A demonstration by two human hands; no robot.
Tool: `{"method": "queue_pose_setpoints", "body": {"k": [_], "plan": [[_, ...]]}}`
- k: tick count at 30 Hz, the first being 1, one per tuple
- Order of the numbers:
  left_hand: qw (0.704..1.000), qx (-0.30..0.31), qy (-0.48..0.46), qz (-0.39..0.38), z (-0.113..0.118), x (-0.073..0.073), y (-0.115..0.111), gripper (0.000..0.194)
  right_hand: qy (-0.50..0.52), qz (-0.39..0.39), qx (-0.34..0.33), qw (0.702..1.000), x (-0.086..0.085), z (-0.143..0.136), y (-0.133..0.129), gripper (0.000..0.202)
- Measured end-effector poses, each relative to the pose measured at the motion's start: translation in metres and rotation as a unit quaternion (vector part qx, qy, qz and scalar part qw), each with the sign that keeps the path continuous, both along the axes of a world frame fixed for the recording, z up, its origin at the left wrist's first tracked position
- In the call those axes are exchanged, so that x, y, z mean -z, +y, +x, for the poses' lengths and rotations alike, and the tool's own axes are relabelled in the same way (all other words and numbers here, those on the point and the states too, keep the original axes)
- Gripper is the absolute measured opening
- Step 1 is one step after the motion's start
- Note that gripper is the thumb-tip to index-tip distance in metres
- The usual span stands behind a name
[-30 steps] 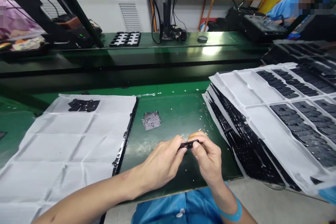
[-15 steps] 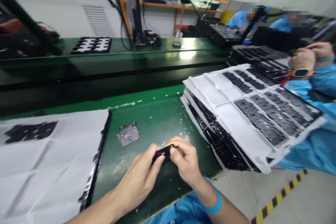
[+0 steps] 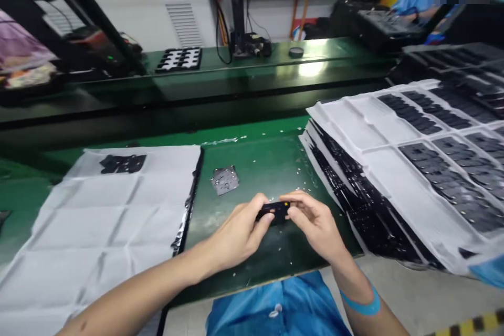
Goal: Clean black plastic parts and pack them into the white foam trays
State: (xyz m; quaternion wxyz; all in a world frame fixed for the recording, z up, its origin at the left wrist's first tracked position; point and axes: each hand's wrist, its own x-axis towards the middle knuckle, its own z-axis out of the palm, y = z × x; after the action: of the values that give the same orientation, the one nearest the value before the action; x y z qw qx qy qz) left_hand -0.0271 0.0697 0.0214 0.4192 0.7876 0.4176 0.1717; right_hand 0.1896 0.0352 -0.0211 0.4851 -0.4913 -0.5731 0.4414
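Observation:
A small black plastic part (image 3: 279,212) with a yellow spot near its right end is held over the green tabletop. My left hand (image 3: 246,228) pinches its left end between thumb and fingers. At the right end, my right hand (image 3: 318,224) closes thumb and fingertips on the part's edge. Beyond my left hand, a few thin dark grey plates (image 3: 225,180) lie loosely overlapped on the table. Tiny pale crumbs are scattered around my hands.
On the left lies a white sheet-lined tray (image 3: 157,189) with several black pieces (image 3: 123,164) at its far end. To the right stands a tall stack of trays (image 3: 378,168) holding rows of dark plates. A small black-and-white tray (image 3: 179,59) sits on the back ledge.
The view has turned left, so the table's contents appear farther right. My hands still hold the black part, which now looks more level. The co-worker's hands at the right have left the view.

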Motion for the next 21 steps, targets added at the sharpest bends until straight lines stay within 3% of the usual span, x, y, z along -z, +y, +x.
{"method": "queue_pose_setpoints", "body": {"k": [4, 10, 16, 21], "plan": [[0.998, -0.015, -0.044, -0.040, -0.002, -0.002, 0.000, 0.017, -0.021, 0.018, 0.008, 1.000, -0.003, -0.009, -0.002, 0.027], [0.987, -0.015, -0.138, -0.076, -0.005, 0.002, 0.000, 0.033, -0.016, 0.039, 0.029, 0.999, -0.003, -0.018, -0.007, 0.024], [0.984, -0.028, -0.168, -0.055, -0.005, 0.018, 0.001, 0.031, -0.014, 0.070, 0.036, 0.997, 0.003, -0.023, -0.015, 0.020], [0.984, -0.025, -0.175, -0.021, -0.004, 0.023, 0.003, 0.028, 0.000, 0.089, 0.042, 0.995, 0.008, -0.027, -0.015, 0.017]]}}
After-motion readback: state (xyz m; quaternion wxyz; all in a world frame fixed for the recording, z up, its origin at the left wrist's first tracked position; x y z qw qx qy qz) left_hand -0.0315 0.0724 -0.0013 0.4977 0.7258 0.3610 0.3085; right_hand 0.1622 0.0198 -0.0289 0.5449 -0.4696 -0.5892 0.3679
